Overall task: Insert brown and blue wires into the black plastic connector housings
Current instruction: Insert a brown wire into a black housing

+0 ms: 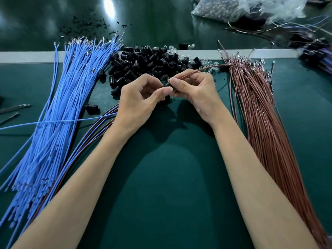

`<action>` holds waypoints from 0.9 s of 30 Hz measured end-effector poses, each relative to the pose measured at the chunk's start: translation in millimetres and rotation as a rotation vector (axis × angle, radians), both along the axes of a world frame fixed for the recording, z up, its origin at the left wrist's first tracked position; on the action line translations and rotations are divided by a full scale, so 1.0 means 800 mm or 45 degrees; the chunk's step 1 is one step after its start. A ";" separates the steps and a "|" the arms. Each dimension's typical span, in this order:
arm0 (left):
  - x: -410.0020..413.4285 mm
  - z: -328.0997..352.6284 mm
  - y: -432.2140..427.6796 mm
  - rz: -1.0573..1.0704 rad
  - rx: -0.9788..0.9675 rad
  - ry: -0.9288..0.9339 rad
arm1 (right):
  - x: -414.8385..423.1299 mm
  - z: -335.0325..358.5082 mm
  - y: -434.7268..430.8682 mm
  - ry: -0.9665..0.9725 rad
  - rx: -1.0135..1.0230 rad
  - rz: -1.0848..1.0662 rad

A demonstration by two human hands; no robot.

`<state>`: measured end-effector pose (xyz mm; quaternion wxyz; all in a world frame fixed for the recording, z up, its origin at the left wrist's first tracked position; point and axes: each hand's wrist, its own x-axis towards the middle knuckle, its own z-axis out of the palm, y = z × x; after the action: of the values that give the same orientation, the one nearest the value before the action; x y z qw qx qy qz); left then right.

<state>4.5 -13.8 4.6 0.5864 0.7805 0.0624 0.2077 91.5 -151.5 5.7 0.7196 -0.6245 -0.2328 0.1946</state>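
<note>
Brown wire (203,69) meets the held connector housing (166,84), just in front of the housing pile (147,60).
The left hand (142,97) curls thumb and fingers round the small, glossy black plastic housing. The right hand (195,94), touching it from the right, pinches the thin, smooth-sleeved wire near its end. The wire's long axis arcs springily right and away towards the brown bundle (260,114), right of the pile. The tip is hidden between the fingertips, so I cannot tell whether it is seated; the push, I judge, goes leftward along the wire. The blue bundle (59,114) lies left of the pile, metal crimps glinting at its far ends.
</note>
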 end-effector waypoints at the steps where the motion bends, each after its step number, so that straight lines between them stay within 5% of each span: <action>1: 0.000 0.000 -0.001 0.000 0.038 -0.013 | 0.000 0.000 0.000 0.013 0.010 -0.001; 19: -0.003 0.001 -0.001 -0.111 0.188 -0.129 | 0.003 0.000 -0.005 0.126 0.037 0.077; 27: -0.007 -0.007 -0.003 -0.169 0.613 -0.276 | 0.000 0.005 -0.011 0.188 0.028 0.167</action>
<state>-1.2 -16.0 -1.2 0.3993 0.8730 -0.1033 0.2601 91.8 -160.1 9.8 0.7273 -0.5841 -0.2218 0.2842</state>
